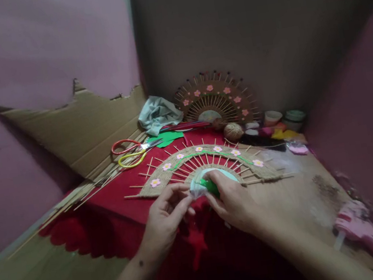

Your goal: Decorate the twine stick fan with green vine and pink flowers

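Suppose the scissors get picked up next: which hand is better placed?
Probably the left hand: the scissors lie on its side, handles pointing left, so it is nearer. The right hand is farther away and holds a small green item. Whether the left also grips that item is unclear.

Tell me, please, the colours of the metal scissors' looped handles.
The upper handle is red, the lower handle yellow, in the head view.

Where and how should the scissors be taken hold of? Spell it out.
Best grip the scissors by the red loop and yellow loop, probably with the left hand coming from the left: both loops lie on that side, while the blades point right, over the green sheet.
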`<action>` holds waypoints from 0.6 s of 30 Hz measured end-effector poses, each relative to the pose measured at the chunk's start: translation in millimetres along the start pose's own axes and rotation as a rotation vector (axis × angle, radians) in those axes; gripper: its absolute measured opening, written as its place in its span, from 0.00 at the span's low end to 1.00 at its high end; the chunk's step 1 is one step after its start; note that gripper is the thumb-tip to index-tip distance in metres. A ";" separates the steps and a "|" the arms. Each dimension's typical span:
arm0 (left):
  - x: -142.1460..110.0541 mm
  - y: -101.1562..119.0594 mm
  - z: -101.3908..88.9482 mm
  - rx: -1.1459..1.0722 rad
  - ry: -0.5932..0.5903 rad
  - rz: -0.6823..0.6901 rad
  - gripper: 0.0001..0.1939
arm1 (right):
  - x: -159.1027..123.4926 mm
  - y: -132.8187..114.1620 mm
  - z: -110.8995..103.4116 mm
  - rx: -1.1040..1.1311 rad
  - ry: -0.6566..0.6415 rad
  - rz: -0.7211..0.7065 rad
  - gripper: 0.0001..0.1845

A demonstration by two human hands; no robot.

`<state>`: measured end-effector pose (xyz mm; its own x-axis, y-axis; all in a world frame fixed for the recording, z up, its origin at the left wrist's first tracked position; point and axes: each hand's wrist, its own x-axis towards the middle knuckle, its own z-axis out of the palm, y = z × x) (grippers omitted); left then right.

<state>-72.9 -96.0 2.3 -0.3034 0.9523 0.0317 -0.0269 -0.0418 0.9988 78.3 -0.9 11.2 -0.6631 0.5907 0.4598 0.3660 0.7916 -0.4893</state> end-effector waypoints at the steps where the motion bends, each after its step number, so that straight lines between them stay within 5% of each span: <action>1: 0.8 0.5 1.3 0.001 0.005 0.013 0.14 | -0.9 -0.2 1.5 0.016 -0.005 -0.007 0.08; 7: 1.4 -5.1 1.9 0.129 0.054 0.154 0.08 | -11.3 2.0 13.8 0.070 -0.007 -0.034 0.09; 13: 0.9 -3.2 2.8 0.131 0.011 0.004 0.09 | -17.0 7.8 18.6 0.116 0.037 -0.066 0.15; 18: 0.5 -2.0 5.4 0.195 0.003 0.060 0.11 | -19.0 12.3 17.5 0.115 0.045 -0.082 0.16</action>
<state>-67.8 -93.8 0.5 -0.3021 0.9488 0.0920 0.1763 -0.0392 0.9836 84.0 -5.1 -16.5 -0.6569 0.5330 0.5333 0.2330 0.8162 -0.5288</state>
